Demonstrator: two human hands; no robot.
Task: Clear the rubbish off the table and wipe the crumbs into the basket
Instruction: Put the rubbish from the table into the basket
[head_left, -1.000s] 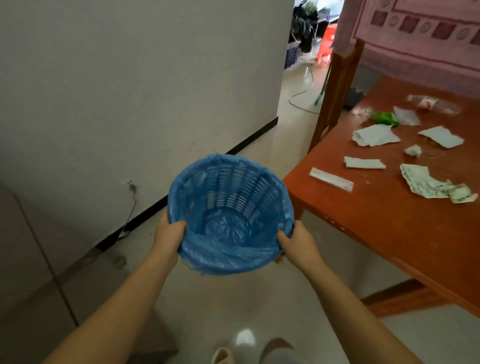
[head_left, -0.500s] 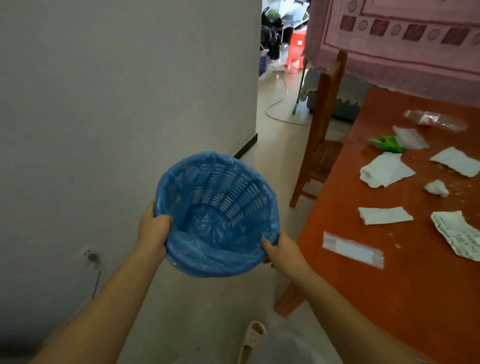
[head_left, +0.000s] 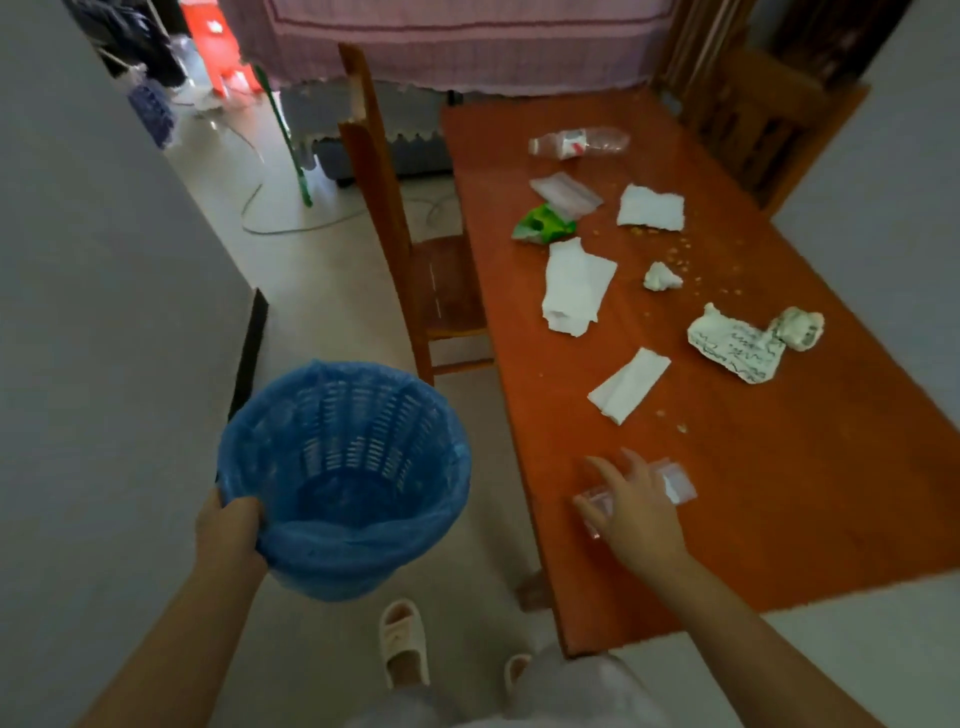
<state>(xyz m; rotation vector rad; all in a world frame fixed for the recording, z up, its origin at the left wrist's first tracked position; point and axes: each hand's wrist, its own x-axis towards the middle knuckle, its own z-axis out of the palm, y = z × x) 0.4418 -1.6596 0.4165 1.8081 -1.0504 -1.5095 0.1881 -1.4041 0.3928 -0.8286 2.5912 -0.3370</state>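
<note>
Head: basket (head_left: 343, 467) apparently left-held.

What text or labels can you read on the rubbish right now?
None is legible.
Plastic bottle: red and white label, print too blurred.
Crumpled paper: dark lines of writing, too small to read.
Paper ball: dark marks, unreadable.
Green wrapper: no readable print.

- The basket (head_left: 343, 467) is held left of the table (head_left: 779, 493), off its edge.
- A clear wrapper (head_left: 670, 483) lies on the near table, under the right hand (head_left: 636, 512).
- Behind it, a folded tissue (head_left: 628, 384) is placed; a bottle (head_left: 576, 141) lies at the far end.
- A chair (head_left: 410, 249) is set at the table's left side.
</note>
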